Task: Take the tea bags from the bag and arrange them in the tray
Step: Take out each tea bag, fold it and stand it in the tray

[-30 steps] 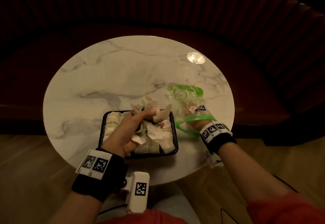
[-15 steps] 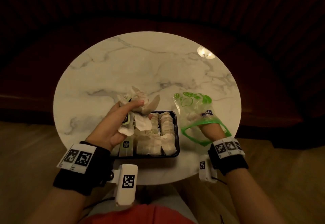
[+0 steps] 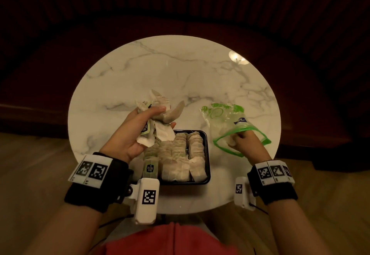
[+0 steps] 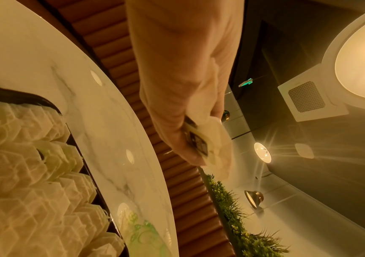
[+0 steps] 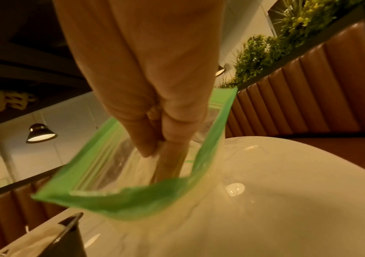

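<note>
Green-rimmed plastic bag [image 3: 226,120], its contents hard to make out, is being entered by the right hand [image 3: 245,144], fingers pinching something pale. Loose tea bags [image 3: 160,118] are being clutched by the left hand [image 3: 132,134] above the black tray [image 3: 208,154] of packed rows.

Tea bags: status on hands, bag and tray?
Left hand grips tea bags above tray. Right hand inside zip bag, pinching one. Tray nearly full.
</note>
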The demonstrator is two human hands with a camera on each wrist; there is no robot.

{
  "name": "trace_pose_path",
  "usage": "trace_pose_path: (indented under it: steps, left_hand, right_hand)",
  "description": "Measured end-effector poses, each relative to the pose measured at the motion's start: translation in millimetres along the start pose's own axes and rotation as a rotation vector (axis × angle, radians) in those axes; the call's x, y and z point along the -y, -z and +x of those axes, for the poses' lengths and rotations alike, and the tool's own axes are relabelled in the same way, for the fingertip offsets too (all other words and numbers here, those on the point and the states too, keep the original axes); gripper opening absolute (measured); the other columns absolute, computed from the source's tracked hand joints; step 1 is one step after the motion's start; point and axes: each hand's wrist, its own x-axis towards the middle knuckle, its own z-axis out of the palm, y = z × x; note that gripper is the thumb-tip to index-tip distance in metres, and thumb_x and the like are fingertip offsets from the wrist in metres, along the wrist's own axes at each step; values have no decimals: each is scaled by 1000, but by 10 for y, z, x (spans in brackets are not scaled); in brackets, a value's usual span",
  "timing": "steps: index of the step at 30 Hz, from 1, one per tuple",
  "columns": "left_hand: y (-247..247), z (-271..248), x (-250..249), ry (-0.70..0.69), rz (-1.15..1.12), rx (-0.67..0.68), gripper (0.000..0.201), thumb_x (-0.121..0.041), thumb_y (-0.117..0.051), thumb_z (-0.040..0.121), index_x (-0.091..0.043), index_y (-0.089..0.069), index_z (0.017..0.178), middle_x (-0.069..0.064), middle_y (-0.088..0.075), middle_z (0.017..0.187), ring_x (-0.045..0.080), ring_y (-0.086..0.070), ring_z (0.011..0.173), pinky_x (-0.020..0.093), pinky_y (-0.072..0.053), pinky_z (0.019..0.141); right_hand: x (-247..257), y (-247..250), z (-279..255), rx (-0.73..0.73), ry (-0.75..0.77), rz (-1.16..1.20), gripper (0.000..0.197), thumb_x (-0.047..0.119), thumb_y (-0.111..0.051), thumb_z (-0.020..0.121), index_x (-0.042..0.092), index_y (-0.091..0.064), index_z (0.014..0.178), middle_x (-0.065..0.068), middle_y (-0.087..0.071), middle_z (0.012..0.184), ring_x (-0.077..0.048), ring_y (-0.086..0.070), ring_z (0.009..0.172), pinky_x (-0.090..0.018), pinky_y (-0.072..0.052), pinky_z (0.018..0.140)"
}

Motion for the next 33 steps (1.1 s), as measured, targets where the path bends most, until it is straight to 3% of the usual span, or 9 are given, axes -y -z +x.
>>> trace_pose_path:
  steps: [4,6,9,14,18,21,26,29,33]
  left_hand:
    - [-4,43,26,20,13,15,53,-13,-67,76,1,-56,127,19,-68,117,24,-72,88,34,-59,74]
    - [0,58,38,35,35,20,56,-14,-67,76,4,-56,128,20,-68,118,25,-72,89,32,-58,71]
    - [17,68,38,59,51,26,60,-14,-67,77,6,-53,131,20,-68,114,25,-72,86,31,-58,70]
    - [68,81,46,73,78,27,54,-12,-64,82,6,-53,131,20,-69,112,23,-73,82,27,-57,64]
    - [138,70,55,51,119,19,56,-16,-66,79,5,-55,130,17,-71,106,24,-73,84,29,-59,66]
    - [196,48,46,36,112,17,52,-16,-65,82,4,-55,130,18,-70,108,25,-73,84,28,-59,68]
    - [321,32,26,22,149,44,42,-15,-63,84,2,-58,123,17,-69,106,22,-73,81,29,-59,68]
    - [414,5,2,27,204,56,45,-22,-68,78,-4,-62,118,15,-72,105,23,-73,84,31,-53,72]
    - [509,-37,23,14,198,49,43,-22,-69,77,-5,-63,116,15,-72,107,25,-72,89,32,-54,70]
  right_hand:
    - [75,71,-230,3,-102,212,14,-1,-51,96,-2,-65,92,-26,-66,102,-29,-67,81,-47,-56,85]
    - [93,160,-314,23,-143,217,12,1,-56,95,-5,-67,96,-17,-69,85,-22,-67,63,-36,-61,68]
    - [161,293,-430,95,-124,47,6,9,-65,91,11,-64,96,-7,-67,66,-9,-59,46,-21,-45,43]
    - [341,321,-549,246,-11,268,9,4,-60,93,13,-63,92,-2,-57,59,-9,-49,47,-20,-36,42]
    - [402,237,-620,373,20,346,30,-2,-49,96,15,-72,102,6,-71,85,-7,-64,70,-18,-45,55]
    - [397,155,-690,392,102,385,40,-11,-51,91,17,-69,112,2,-73,98,-7,-68,90,-16,-50,67]
    - [354,-45,-753,243,214,355,17,4,-67,87,10,-75,99,-1,-75,95,-4,-64,82,-16,-48,66]
    - [316,-150,-776,185,260,285,14,9,-71,84,12,-76,97,-1,-66,101,-4,-61,88,-10,-45,76]
    - [300,-299,-803,244,228,270,15,6,-64,90,20,-71,89,9,-70,74,-1,-59,68,-16,-46,62]
